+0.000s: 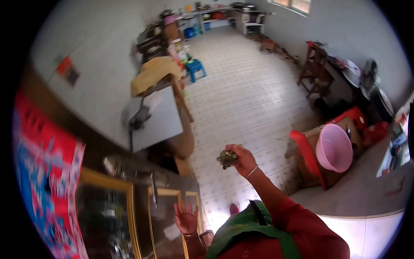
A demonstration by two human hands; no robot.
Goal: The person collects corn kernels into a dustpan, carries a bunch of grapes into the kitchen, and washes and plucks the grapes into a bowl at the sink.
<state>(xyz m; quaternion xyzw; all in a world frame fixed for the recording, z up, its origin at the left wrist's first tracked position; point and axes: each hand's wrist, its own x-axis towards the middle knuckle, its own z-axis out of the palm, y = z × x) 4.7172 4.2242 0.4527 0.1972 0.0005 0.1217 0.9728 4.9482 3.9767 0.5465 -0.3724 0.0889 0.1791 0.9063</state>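
Observation:
My right hand reaches forward over the tiled floor, with its fingers closed round a clump of small greenish-brown pieces. What exactly the clump is, I cannot make out. A pale band circles that wrist. Lower and to the left, my left hand is raised with fingers spread and nothing in it. It is in front of or beside the brown door with gold-coloured trim; whether it touches the door I cannot tell. The door's metal handle is just above and left of that hand.
Ahead on the left stands a table with a white top; a blue stool is farther back. At right, a pink basin rests near a red chair-like frame. Wooden chair by the right wall. Patterned tile floor runs between.

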